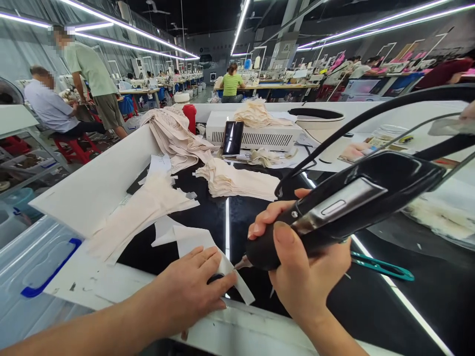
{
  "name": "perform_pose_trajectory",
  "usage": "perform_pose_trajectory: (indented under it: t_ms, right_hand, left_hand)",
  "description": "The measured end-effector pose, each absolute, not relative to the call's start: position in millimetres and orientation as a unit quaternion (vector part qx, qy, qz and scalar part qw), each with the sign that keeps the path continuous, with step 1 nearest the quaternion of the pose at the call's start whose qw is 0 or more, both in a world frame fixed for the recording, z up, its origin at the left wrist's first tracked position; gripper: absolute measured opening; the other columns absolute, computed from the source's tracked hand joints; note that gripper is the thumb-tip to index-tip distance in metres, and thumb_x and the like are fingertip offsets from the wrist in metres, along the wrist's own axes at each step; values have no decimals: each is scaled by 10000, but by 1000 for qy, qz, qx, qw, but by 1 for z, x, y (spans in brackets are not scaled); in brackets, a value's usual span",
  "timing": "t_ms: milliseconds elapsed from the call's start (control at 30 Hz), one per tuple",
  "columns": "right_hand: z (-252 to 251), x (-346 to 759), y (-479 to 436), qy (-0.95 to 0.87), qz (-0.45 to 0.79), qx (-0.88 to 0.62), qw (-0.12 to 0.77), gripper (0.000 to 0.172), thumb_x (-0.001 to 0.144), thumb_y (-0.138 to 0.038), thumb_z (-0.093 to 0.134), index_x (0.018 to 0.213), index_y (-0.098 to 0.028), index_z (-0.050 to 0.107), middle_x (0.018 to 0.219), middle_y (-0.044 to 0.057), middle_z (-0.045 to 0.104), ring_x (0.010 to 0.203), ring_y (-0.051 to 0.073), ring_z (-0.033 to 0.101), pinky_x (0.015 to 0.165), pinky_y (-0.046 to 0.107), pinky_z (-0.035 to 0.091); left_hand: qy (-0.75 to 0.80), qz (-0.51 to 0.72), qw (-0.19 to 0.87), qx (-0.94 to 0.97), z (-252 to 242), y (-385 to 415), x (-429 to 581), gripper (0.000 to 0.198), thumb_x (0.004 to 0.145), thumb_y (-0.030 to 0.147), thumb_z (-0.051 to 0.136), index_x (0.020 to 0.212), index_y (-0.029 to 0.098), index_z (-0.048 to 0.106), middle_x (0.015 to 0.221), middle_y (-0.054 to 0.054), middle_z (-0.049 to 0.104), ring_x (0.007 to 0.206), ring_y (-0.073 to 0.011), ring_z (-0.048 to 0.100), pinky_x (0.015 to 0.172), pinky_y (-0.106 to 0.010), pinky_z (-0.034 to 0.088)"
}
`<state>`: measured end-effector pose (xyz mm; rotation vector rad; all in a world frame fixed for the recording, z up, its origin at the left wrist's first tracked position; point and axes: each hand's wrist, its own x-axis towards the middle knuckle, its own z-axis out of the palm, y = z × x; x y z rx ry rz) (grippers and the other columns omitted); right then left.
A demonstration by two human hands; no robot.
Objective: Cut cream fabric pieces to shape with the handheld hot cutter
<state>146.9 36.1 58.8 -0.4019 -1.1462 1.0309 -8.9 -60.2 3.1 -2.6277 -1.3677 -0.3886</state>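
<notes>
Each hand is given its own part: the black handheld tool [349,207] is gripped tightly by the right hand [308,269], while the left hand [196,287] is pressed down, fingers close together and thumb a little apart. Under the tool, a black worktop [206,212] is spread as a smooth bed. Beyond the tool, a white vented box [263,137] is stood well back, perhaps so that elbow room is left. Nearer the tool, a cloth stack [243,181] is laid, seemingly within reach. Left of the tool, a white strip [195,239] is held under the left hand, probably against slipping. Right of the tool, a teal implement [384,267] is parked, presumably handy. At the tool's end, a metal tip [243,264] is held by the strip's edge; whether contact is made cannot be told.
</notes>
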Motion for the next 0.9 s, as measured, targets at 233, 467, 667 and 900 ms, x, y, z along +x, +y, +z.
perform_pose_trajectory:
  t_ms: [233,467,667,900]
  right_hand:
    - [60,144,34,-526,462,-200,685,288,860,-211,787,1037,-283,571,760,-73,703,521,119,639,488,258,566]
    - [67,138,38,-511,463,-194,698,336,814,-211,801,1030,-283,554,738,-79,700,515,114,629,468,245,554]
    - [62,132,38,-523,456,-185,696,342,803,-152,768,1021,-277,536,755,-82,687,549,109,631,499,245,578]
    - [61,129,40,-537,440,-207,690,276,824,-187,741,1005,-269,549,743,-83,656,543,106,618,524,263,576]
  left_hand:
    - [-444,-138,62,-883,5,-59,-10,512,948,374,781,1363,160,570,1232,-184,696,1257,-338,673,1053,-513,593]
    - [-436,-134,52,-888,7,-57,-13,526,917,352,814,1345,158,580,1284,-203,652,1227,-358,671,1006,-513,618]
    - [-440,-115,44,-889,10,-58,-16,568,891,323,839,1361,166,562,1305,-206,623,1129,-358,695,920,-504,652]
    - [-439,-95,31,-893,14,-59,-20,542,923,319,806,1385,183,556,1311,-189,619,1117,-342,695,895,-492,661]
